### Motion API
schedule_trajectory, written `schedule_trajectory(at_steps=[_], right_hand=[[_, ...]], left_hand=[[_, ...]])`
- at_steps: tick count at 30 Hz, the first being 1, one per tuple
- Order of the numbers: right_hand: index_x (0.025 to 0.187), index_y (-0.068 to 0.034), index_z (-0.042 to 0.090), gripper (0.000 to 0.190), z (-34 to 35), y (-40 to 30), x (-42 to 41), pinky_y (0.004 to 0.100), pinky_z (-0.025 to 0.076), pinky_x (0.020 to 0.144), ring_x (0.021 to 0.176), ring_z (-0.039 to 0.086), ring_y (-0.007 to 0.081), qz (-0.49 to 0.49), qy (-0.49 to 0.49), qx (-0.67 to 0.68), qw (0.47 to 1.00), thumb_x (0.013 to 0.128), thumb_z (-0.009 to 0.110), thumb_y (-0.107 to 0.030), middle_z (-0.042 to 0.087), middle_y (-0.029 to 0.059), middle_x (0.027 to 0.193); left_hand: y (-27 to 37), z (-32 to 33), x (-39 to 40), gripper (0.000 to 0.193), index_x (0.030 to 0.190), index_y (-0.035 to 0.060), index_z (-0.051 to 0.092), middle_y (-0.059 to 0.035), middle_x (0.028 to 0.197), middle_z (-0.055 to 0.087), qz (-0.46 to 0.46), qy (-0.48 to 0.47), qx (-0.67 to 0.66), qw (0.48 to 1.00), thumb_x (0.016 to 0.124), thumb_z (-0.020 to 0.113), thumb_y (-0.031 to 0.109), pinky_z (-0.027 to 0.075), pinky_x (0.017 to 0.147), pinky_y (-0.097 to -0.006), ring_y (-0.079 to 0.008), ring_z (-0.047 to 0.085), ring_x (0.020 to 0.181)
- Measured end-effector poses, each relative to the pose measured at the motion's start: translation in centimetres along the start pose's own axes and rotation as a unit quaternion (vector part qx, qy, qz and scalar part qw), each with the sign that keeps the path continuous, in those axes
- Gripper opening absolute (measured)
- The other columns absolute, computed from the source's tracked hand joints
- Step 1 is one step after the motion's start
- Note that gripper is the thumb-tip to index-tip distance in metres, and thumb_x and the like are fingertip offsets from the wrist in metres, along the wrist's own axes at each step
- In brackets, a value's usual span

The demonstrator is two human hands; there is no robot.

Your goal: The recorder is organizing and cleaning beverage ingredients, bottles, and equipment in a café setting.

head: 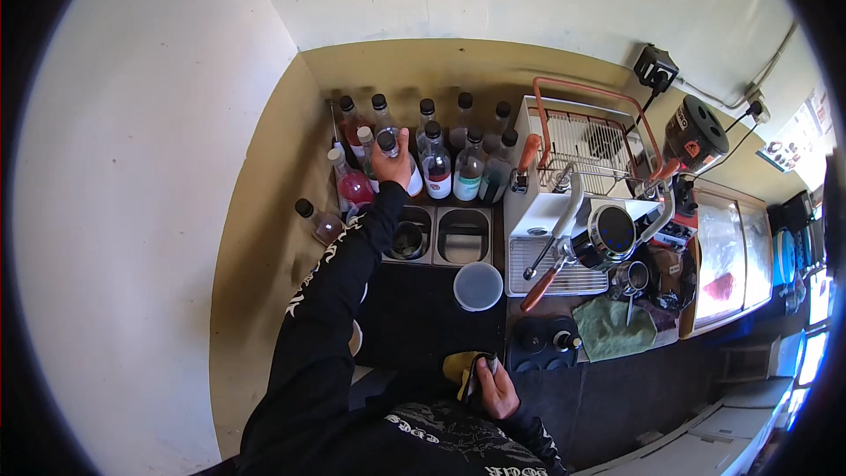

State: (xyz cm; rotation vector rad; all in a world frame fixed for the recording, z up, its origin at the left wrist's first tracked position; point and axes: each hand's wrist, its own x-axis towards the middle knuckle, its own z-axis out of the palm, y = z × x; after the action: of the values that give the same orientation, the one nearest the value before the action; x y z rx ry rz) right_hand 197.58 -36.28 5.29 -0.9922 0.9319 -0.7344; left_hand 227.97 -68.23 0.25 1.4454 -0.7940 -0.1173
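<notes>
My left hand (pixel 393 166) reaches forward and grips a clear bottle (pixel 387 142) with a black cap at its neck. Whether its base is lifted cannot be made out. Around it stand several capped syrup bottles, among them a pink one (pixel 354 186) to the left and a white-labelled one (pixel 437 175) to the right. Close to my body, my right hand (pixel 497 393) is closed around a yellow cloth (pixel 459 367) and a small dark object with a greyish end (pixel 491 362); its kind is unclear. A translucent plastic tub (pixel 478 286) sits on the black mat (pixel 416 317) between my hands.
Two steel inset pans, the right one (pixel 464 238) beside one with a dark cup (pixel 408 240), lie before the bottles. Right are an espresso machine (pixel 529 211) with a wooden-handled portafilter (pixel 542 287), a black accessory tray (pixel 543 344), a green cloth (pixel 615 330) and a glass-fronted case (pixel 724 258).
</notes>
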Motion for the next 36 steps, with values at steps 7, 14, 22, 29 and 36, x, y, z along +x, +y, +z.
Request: schedule_trajectory(at_steps=[7, 14, 22, 29, 36], right_hand=[[0.114, 0.004, 0.052, 0.026, 0.7, 2.1, 0.3, 0.0232, 0.042, 0.073, 0.081, 0.05, 0.0086, -0.042, 0.032, -0.014, 0.998, 0.101, 0.039, -0.015, 0.056, 0.0023, 0.092], [0.111, 0.004, 0.053, 0.025, 1.2, 2.1, 0.9, 0.0238, 0.043, 0.076, 0.083, 0.051, 0.0101, 0.01, 0.02, -0.007, 1.0, 0.101, 0.039, -0.015, 0.057, 0.0044, 0.093], [0.109, 0.003, 0.053, 0.024, 1.6, 2.1, 1.9, 0.0259, 0.044, 0.071, 0.082, 0.053, 0.011, -0.011, 0.014, -0.039, 0.999, 0.101, 0.039, -0.015, 0.059, 0.0063, 0.092], [0.112, 0.0, 0.053, 0.023, 1.6, 0.6, 2.1, 0.0218, 0.042, 0.071, 0.082, 0.051, 0.0066, 0.006, -0.016, -0.038, 0.999, 0.101, 0.039, -0.016, 0.056, 0.0, 0.093], [0.107, -0.001, 0.053, 0.022, 0.9, 0.8, 2.4, 0.0228, 0.042, 0.07, 0.082, 0.051, 0.0075, -0.043, -0.032, -0.055, 0.997, 0.102, 0.039, -0.018, 0.055, 0.0004, 0.089]], left_hand=[[-3.2, 1.3, 0.9, 0.035, 0.086, 0.003, 0.061, -0.0103, 0.075, 0.063, 0.033, -0.005, -0.029, 0.999, 0.081, 0.072, 0.035, 0.047, 0.068, -0.0351, -0.0231, 0.061, 0.07], [-3.7, 2.0, 0.5, 0.035, 0.082, 0.0025, 0.058, -0.0095, 0.072, 0.062, -0.004, -0.051, -0.035, 0.998, 0.078, 0.076, 0.033, 0.047, 0.065, -0.0355, -0.0235, 0.06, 0.067], [-6.2, 1.6, 2.4, 0.042, 0.102, 0.0011, 0.056, -0.014, 0.086, 0.066, 0.038, -0.162, 0.028, 0.986, 0.075, 0.076, 0.027, 0.049, 0.074, -0.0363, -0.028, 0.065, 0.082], [-4.7, 0.5, 1.8, 0.041, 0.104, 0.0009, 0.057, -0.014, 0.088, 0.066, 0.014, -0.2, 0.042, 0.979, 0.076, 0.076, 0.025, 0.05, 0.077, -0.0362, -0.0289, 0.066, 0.086], [-3.2, 0.2, 2.3, 0.044, 0.099, 0.0017, 0.06, -0.015, 0.086, 0.066, 0.055, -0.162, 0.121, 0.978, 0.074, 0.077, 0.034, 0.049, 0.075, -0.0386, -0.0321, 0.064, 0.083]])
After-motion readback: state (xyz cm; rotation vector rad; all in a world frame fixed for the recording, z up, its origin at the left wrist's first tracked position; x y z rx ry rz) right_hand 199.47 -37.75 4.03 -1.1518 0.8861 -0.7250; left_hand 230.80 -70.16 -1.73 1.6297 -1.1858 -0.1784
